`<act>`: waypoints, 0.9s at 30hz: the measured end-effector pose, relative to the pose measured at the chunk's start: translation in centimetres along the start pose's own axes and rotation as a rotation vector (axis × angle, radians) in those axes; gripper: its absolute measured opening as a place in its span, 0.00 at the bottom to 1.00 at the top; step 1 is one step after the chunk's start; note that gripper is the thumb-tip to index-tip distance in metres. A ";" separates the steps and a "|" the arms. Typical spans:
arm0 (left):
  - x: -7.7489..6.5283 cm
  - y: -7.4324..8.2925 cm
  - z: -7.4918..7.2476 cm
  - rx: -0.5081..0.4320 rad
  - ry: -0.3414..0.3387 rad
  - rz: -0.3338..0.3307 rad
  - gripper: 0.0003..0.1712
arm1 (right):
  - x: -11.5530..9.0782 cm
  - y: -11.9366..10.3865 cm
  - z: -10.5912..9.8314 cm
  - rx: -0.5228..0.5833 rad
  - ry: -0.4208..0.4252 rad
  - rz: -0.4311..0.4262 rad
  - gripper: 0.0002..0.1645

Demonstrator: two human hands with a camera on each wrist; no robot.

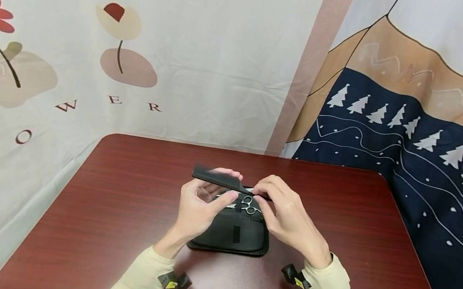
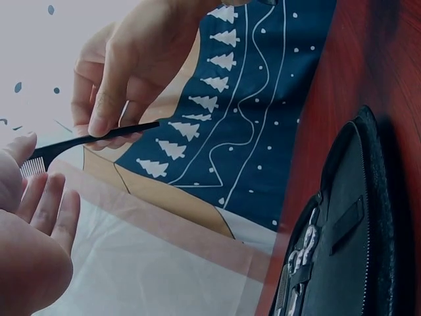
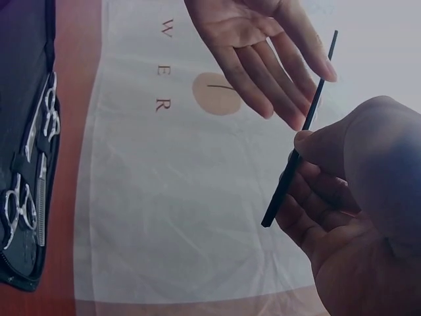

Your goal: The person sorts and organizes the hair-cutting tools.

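Note:
A black tail comb [image 1: 218, 177] is held up above an open black zip case [image 1: 222, 233]. My right hand [image 1: 290, 216] pinches its slim handle between thumb and fingers, and in the right wrist view that handle [image 3: 279, 191] slants past the thumb. My left hand [image 1: 199, 209] is at the toothed end, its fingers fairly straight and spread. In the left wrist view the left thumb [image 2: 23, 146] touches the comb near the teeth [image 2: 34, 166], with the fingers just beneath. Silver scissors [image 1: 250, 206] lie in the case, partly hidden by the hands.
The case rests on a reddish-brown table [image 1: 123, 208]. More metal tools, including a toothed blade [image 3: 41, 197], are tucked into the case. Behind the table hang a pale flower-print cloth [image 1: 225, 63] and a navy tree-print cloth [image 1: 430, 194].

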State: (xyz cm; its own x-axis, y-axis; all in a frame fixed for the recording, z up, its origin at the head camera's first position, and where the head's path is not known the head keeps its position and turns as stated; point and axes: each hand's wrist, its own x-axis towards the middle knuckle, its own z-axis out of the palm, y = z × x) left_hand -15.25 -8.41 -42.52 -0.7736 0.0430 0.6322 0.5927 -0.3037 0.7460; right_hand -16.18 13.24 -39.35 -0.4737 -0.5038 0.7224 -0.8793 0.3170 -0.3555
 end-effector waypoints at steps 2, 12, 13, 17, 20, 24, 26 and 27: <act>0.0 0.0 0.0 0.011 0.003 -0.003 0.23 | 0.0 0.0 0.0 0.003 -0.003 -0.001 0.09; 0.1 0.3 -0.1 0.008 -0.002 -0.009 0.22 | 0.0 0.0 0.2 -0.003 -0.009 -0.001 0.10; 0.1 0.3 -0.1 0.006 -0.002 -0.011 0.22 | 0.0 0.0 0.2 -0.003 -0.008 0.001 0.10; 0.1 0.3 -0.2 0.011 -0.001 -0.010 0.22 | 0.0 0.1 0.3 -0.001 -0.010 0.003 0.10; 0.2 0.4 -0.2 0.020 0.001 -0.002 0.22 | 0.0 0.1 0.4 0.002 -0.010 0.003 0.11; 0.2 0.5 -0.3 0.019 0.006 0.003 0.22 | 0.0 0.1 0.4 0.003 -0.013 0.006 0.13; 0.2 0.5 -0.4 0.016 0.009 0.000 0.22 | 0.0 0.1 0.4 -0.003 -0.020 0.013 0.17; 0.3 0.5 -0.4 0.014 0.009 -0.001 0.22 | 0.0 0.1 0.4 -0.008 -0.024 0.017 0.19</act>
State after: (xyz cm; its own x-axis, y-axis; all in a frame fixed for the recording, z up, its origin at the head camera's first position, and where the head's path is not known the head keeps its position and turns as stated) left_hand -15.25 -8.95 -42.08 -0.7760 0.0348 0.6298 0.5952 -0.2902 0.7494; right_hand -16.26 12.95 -39.67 -0.4894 -0.5177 0.7018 -0.8709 0.3319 -0.3625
